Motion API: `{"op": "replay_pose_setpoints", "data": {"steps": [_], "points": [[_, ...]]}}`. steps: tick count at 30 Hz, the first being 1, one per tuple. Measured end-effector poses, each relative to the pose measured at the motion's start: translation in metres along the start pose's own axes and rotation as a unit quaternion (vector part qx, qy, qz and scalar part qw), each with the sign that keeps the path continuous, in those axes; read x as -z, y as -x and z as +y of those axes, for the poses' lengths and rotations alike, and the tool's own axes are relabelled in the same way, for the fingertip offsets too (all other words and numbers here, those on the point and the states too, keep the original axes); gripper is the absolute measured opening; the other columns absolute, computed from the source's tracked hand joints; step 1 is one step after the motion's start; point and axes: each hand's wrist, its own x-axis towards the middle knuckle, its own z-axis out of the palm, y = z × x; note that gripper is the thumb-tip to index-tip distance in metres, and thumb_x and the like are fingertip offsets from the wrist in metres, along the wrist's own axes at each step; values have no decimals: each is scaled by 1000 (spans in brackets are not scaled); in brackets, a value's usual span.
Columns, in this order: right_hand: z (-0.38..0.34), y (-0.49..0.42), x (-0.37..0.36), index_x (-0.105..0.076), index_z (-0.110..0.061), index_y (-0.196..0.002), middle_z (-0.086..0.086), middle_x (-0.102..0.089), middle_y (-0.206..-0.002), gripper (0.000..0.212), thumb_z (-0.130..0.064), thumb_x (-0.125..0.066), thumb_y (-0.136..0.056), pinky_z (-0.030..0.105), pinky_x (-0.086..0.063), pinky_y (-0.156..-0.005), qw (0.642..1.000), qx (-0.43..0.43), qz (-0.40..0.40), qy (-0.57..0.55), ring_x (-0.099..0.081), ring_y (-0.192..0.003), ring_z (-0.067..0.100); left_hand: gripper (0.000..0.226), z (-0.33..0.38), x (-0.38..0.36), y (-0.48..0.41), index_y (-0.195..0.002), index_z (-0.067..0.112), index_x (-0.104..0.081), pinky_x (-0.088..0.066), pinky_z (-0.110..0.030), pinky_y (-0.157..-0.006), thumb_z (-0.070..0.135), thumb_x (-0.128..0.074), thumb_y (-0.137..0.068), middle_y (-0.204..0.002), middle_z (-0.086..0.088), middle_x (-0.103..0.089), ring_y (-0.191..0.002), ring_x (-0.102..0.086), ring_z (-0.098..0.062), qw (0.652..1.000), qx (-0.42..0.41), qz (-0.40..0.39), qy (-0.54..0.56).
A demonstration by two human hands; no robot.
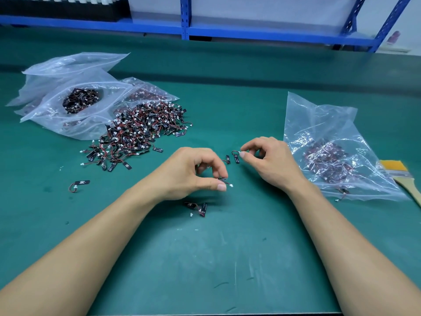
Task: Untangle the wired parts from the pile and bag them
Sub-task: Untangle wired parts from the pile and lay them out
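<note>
The left hand (pixel 193 174) is pinching a small black wired part (pixel 224 180), its white plug sticking out. The right hand (pixel 271 160) is pinching a second part (pixel 236 158) by its plug, between the pile (pixel 136 133) and the clear bag (pixel 330 124).

Green bench mat (pixel 227 258): scuffed pale toward 6 o'clock, flecked with white crumbs. Carries at 10 o'clock a heap of clear zip bags (pixel 45 87), front one open-mouthed with parts inside. Touching the bags, toward 11 o'clock: loose pile of wired parts (pixel 139 133), red-black leads tangled. At 9 o'clock, one stray part (pixel 79 184), well apart from the pile. Near centre, two parts (pixel 198 207) lying together; two more (pixel 232 158) just beyond, toward 12. At 3 o'clock, crumpled clear bag (pixel 319 115) holding parts; just beside it, a wooden-handled brush (pixel 401 176).
</note>
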Motion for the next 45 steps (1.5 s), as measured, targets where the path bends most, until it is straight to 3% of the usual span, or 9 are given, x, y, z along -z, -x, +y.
{"op": "replay_pose_setpoints", "data": {"steps": [5, 9, 13, 17, 20, 26, 30, 35, 45], "points": [[-1, 0, 1, -74, -27, -94, -19, -63, -75, 6, -30, -72, -90, 21, -37, -73, 1000, 1, -1, 1, -49, -79, 0, 29, 0, -11, 0, -99, 35, -73, -40, -28, -66, 34, -86, -74, -88, 24, -64, -70, -44, -18, 999, -10, -24, -47], [0, 1, 0, -74, -28, -92, -18, -64, -75, 4, -30, -71, -90, 20, -37, -72, 1000, -1, -1, -6, -50, -79, 1, 20, -11, 18, 1, -102, 35, -71, -42, -21, -69, 38, -74, -83, -91, 23, -66, -68, -47, -9, 986, 1, 108, -129], [1, 1, -1, -73, -30, -90, -18, -64, -75, 2, -30, -71, -89, 20, -39, -72, 1000, -3, 1, -14, -50, -79, 2, 33, -38, 60, 9, -116, 27, -67, -47, -36, -89, 16, -65, -85, -107, 8, -66, -87, -51, -16, 916, 141, 205, -313], [1, 1, -1, -74, -29, -90, -18, -64, -75, 3, -31, -72, -89, 26, -41, -73, 1000, -4, -1, -14, -51, -79, 4, 39, -54, 79, 17, -120, 31, -68, -43, -44, -98, 20, -64, -82, -118, 0, -65, -113, -51, -28, 862, 242, 155, -416], [1, 2, -1, -74, -30, -89, -17, -64, -75, 2, -30, -72, -89, 27, -42, -73, 1000, -4, -1, -20, -51, -79, 6, 24, -56, 78, 14, -110, 40, -72, -35, -43, -93, 31, -64, -89, -115, 4, -66, -110, -49, -27, 837, 222, 139, -481], [2, 2, -1, -73, -32, -89, -17, -64, -75, 2, -30, -72, -89, 27, -43, -73, 1000, -5, -2, -21, -52, -80, 5, 4, -59, 78, 14, -92, 35, -72, -33, -42, -87, 36, -69, -91, -105, 8, -65, -100, -45, -23, 852, 182, 170, -460], [2, 1, -1, -73, -33, -87, -19, -64, -74, 3, -30, -72, -89, 28, -43, -73, 1000, -3, 0, -19, -53, -80, 7, 5, -58, 74, 9, -95, 26, -65, -37, -45, -88, 27, -60, -97, -94, 5, -67, -93, -45, -24, 867, 137, 226, -422], [0, 2, -1, -73, -31, -88, -19, -64, -73, 2, -30, -72, -89, 26, -42, -73, 1000, -1, -2, -14, -52, -80, 5, 18, -59, 69, 1, -113, 21, -69, -36, -44, -83, 24, -60, -97, -102, 1, -71, -98, -49, -30, 837, 128, 286, -449], [-4, 2, -2, -74, -30, -89, -15, -66, -75, 2, -29, -72, -89, 19, -38, -71, 1000, -3, -14, -15, -51, -81, 6, 32, -69, 59, -27, -127, 26, -64, -31, -43, -85, 25, -56, -96, -105, -2, -69, -104, -50, -31, 797, 130, 242, -538]]}}
